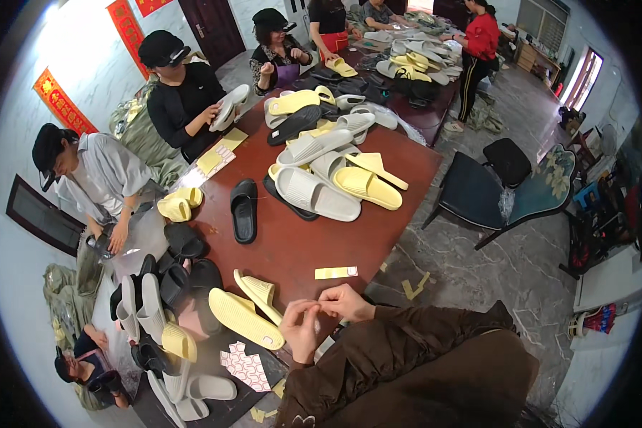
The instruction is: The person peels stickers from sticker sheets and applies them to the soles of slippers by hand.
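Note:
My left hand (301, 329) and my right hand (347, 303) meet fingertip to fingertip over the table's near edge. Both are pinched closed; whatever lies between the fingers is too small to make out. Just left of them is a pair of yellow slippers: one (244, 319) lies flat with a small sticker at its heel, the other (259, 294) rests tilted on its side. A sheet of red-and-white stickers (246, 367) lies below the slippers. Beyond my hands is a yellow strip (335, 272) with white labels at one end.
A heap of grey, yellow and black slippers (317, 192) covers the middle of the red-brown table (285, 253). A lone black slipper (244, 212) and more slippers (150, 307) stand at left. Several people work along the far and left sides. Chairs (471, 189) stand right of the table.

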Demonstrator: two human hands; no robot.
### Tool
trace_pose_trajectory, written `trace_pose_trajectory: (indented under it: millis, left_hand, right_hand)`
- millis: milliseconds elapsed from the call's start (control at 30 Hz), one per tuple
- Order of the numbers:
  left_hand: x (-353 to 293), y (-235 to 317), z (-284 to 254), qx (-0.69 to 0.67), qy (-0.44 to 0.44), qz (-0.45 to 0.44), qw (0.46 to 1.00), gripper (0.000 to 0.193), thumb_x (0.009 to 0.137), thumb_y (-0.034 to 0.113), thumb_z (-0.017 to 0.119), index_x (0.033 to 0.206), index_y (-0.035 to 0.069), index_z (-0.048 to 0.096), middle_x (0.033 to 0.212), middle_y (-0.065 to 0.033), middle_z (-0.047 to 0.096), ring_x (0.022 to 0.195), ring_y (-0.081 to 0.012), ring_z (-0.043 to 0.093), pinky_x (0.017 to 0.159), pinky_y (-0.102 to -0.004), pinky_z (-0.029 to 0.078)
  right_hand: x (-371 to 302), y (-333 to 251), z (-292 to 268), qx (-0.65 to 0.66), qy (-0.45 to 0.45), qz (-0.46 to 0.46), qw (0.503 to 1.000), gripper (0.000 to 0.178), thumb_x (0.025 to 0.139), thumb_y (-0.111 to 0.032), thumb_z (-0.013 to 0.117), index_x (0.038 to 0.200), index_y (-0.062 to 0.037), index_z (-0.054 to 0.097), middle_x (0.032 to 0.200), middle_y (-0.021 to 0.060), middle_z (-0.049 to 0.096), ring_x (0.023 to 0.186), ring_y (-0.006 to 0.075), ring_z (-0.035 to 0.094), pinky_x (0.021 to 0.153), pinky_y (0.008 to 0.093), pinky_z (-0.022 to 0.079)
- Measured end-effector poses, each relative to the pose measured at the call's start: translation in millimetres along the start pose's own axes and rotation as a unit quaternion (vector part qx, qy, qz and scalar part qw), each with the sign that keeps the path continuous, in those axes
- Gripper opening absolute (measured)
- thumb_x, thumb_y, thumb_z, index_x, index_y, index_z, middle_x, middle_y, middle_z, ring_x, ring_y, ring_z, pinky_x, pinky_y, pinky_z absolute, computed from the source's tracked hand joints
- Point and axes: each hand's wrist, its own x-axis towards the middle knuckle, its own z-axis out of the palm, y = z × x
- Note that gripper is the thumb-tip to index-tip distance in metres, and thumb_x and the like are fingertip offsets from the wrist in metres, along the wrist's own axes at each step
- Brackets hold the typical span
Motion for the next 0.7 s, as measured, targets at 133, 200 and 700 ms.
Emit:
trace_pose_trajectory:
  millis: [133,200,700]
  left_hand:
    - [-6.3,-10.6,-6.3,-0.307,0.121,-0.290,0.898,0.014,0.090,-0.006,0.065,0.103,-0.003,0.069,0.083,-0.0031,0.069,0.068,-0.0100,0.063,0.065,-0.0200,0.047]
    - [-3.0,1.2,-9.7,-0.318,0.142,-0.302,0.888,0.016,0.091,-0.006,0.065,0.106,-0.004,0.068,0.082,-0.0038,0.069,0.070,-0.0104,0.063,0.065,-0.0205,0.048]
    - [-64.6,-23.3,-28.3,-0.179,0.226,-0.322,0.902,0.032,0.102,0.017,0.058,0.072,0.006,0.054,0.058,0.0025,0.048,0.047,-0.0048,0.041,0.045,-0.0220,0.032]
  right_hand:
    - [12.5,0.4,13.2,-0.346,0.025,-0.268,0.899,0.014,0.097,-0.012,0.060,0.094,0.0009,0.064,0.082,0.0090,0.060,0.072,0.0214,0.060,0.065,0.0347,0.048]
    - [18.7,2.6,11.9,-0.434,-0.024,-0.309,0.846,0.013,0.095,-0.012,0.061,0.098,0.0005,0.064,0.087,0.0132,0.060,0.081,0.0296,0.062,0.069,0.0371,0.050]
    - [41.6,-1.8,42.6,-0.371,-0.151,-0.322,0.858,0.016,0.090,-0.013,0.067,0.100,-0.0005,0.065,0.082,0.0123,0.065,0.075,0.0327,0.066,0.067,0.0401,0.052]
